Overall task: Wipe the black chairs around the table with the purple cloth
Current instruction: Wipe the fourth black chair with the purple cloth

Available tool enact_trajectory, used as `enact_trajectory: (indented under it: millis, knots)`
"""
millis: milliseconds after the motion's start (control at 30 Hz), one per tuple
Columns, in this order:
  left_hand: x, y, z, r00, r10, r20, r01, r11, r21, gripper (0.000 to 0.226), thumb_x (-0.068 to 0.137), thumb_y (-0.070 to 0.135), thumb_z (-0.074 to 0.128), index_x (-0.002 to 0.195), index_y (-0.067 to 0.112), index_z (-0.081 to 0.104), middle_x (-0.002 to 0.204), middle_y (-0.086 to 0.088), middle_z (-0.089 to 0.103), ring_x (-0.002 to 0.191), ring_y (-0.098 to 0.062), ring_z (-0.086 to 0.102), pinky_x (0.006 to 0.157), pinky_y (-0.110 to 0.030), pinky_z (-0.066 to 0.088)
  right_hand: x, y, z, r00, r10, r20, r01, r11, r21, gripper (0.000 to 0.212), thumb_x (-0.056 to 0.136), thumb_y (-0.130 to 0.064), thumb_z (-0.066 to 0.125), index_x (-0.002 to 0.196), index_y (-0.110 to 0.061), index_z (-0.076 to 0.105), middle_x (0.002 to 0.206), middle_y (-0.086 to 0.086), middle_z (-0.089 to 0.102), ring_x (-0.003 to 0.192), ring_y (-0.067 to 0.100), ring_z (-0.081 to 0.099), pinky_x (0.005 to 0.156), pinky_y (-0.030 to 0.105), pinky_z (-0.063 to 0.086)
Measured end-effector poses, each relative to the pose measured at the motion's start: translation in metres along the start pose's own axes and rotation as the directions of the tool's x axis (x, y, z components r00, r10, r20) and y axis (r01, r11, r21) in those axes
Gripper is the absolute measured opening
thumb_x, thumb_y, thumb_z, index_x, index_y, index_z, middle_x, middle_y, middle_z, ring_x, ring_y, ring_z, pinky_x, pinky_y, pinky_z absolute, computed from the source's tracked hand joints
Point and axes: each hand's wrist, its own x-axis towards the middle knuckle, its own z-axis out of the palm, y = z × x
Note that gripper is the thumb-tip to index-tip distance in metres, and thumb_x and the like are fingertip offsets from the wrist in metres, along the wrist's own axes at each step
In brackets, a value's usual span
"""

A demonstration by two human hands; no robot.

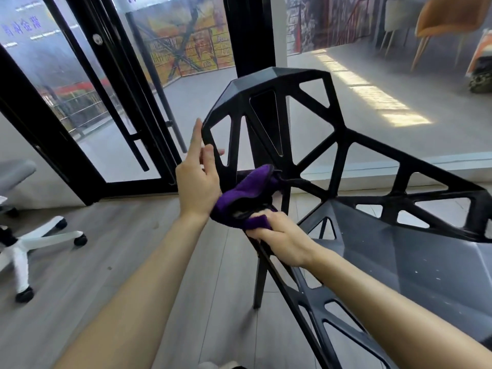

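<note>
**Purple cloth pressed to the frame of the black lattice chair**

The black angular chair [343, 134], its back and sides made of open triangular struts round a solid dark seat, fills the middle and right of the head view. It stands on a grey wood-look plank floor [127, 251].

The left hand [198, 182] is at the left edge of the chair's backrest. Its index finger points straight up beside the upper corner of the frame. The thumb lies on the near face of the slanting side bar, and another fingertip shows past the bar on the far side, so the hand holds that bar between thumb and finger.

The right hand [279, 235] is lower, where the backrest meets the near edge of the seat. Its fingers are curled tightly round a bunched purple fleecy cloth [247, 190]. The cloth sits against the chair's frame, just beside the left wrist, and its upper fold reaches up onto a strut of the back.

At the left edge stands a grey-seated office chair with a white star base and black castors [40, 235], well apart from the black chair. Behind are black-framed glass doors [80, 102]. At the top right, an orange shell chair on slim legs [447, 17] stands far back on a pale floor.
</note>
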Motion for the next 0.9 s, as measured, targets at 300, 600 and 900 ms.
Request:
enact_trajectory:
  millis: [300, 600, 900]
  knots:
    - [-0.049, -0.005, 0.005, 0.928, -0.269, 0.257, 0.306, 0.945, -0.117, 0.045, 0.119, 0.035, 0.034, 0.125, 0.022, 0.077, 0.108, 0.009, 0.081, 0.102, 0.003, 0.073, 0.097, -0.017, 0.052, 0.017, 0.023, -0.059, 0.507, 0.730, -0.459, -0.009, 0.536, 0.844, 0.027, 0.103, -0.049, 0.062, 0.108, -0.023, 0.064, 0.105, 0.008, 0.074, 0.098, 0.035, 0.073, 0.095, 0.051, 0.059]
    - [-0.049, -0.017, 0.003, 0.945, -0.195, 0.262, 0.243, 0.957, -0.161, 0.046, 0.118, 0.039, 0.037, 0.103, 0.020, 0.076, 0.095, 0.022, 0.075, 0.093, 0.003, 0.069, 0.084, -0.013, 0.050, 0.034, 0.002, 0.023, 0.863, 0.366, -0.349, -0.150, 0.844, 0.515, 0.054, 0.108, -0.042, 0.055, 0.161, -0.036, 0.044, 0.169, -0.009, 0.040, 0.157, 0.013, 0.033, 0.133, 0.043, 0.017]
    - [-0.044, -0.021, 0.005, 0.970, -0.144, 0.195, 0.155, 0.987, -0.044, 0.046, 0.117, 0.032, 0.044, 0.073, 0.020, 0.042, 0.074, 0.007, 0.043, 0.066, -0.008, 0.041, 0.063, -0.020, 0.035, 0.044, 0.040, 0.001, 0.933, 0.243, -0.265, -0.146, 0.930, 0.338, 0.054, 0.110, -0.048, 0.044, 0.163, -0.048, 0.033, 0.175, -0.020, 0.018, 0.162, 0.007, 0.017, 0.132, 0.054, 0.021]
